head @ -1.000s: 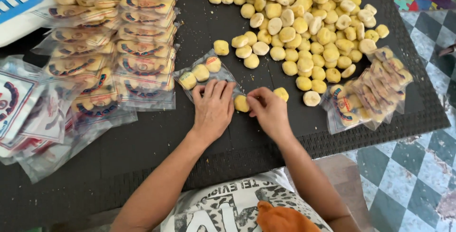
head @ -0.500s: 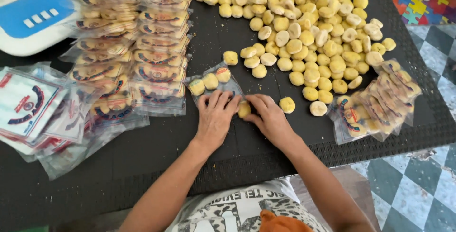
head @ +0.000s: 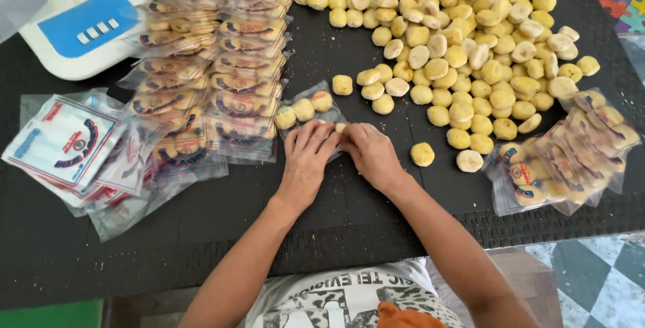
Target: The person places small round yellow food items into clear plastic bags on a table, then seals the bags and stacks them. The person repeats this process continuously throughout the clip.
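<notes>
Clear pouch of cookies under both hands

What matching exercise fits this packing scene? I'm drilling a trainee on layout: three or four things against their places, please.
Things:
1. loose yellow cookies
2. empty printed bags
3. white scale
4. clear bag with three cookies

Places:
A. top left corner
B. directly beyond the hands
C. big pile at upper right
D. far left edge of the mat

Pairs: 1-C, 2-D, 3-A, 4-B
</notes>
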